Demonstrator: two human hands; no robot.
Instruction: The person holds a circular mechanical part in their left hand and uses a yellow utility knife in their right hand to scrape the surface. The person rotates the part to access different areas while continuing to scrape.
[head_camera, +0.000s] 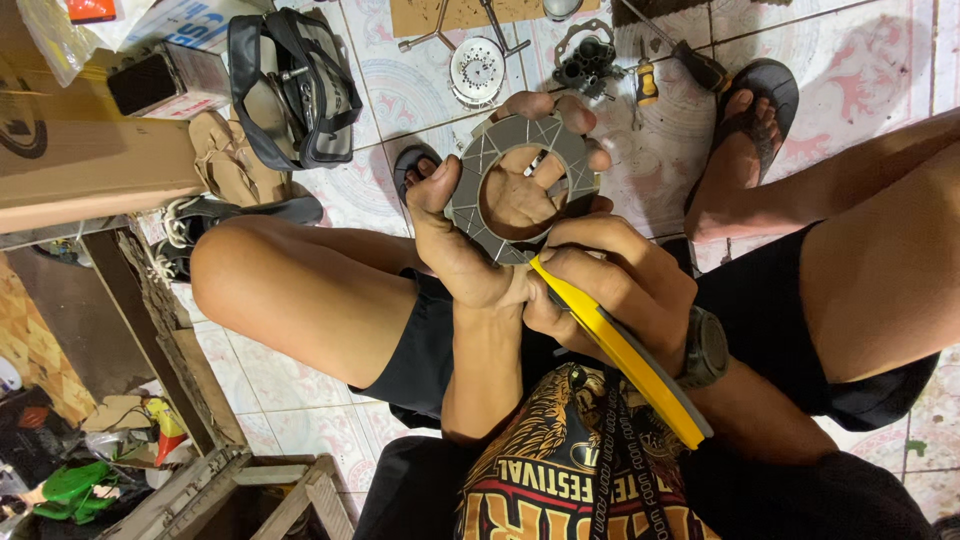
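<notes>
Clearly the left hand (480, 215) has its fingers wrapped around a grey ring-shaped plate (520, 175) held above the knees, while the right hand (600, 275) grips a yellow-handled tool (625, 355) against the plate's lower edge. A slip there could send the tool into the left palm, or drop the plate onto the tiled floor (400, 90) among the metal parts (585, 60) beyond it.

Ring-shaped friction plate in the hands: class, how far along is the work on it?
Done: a round metal part lies dismantled on the tiled floor. In hand: left hand holds the grey ring plate; right hand presses a yellow-handled tool at its edge. Remaining: cannot tell.
</notes>
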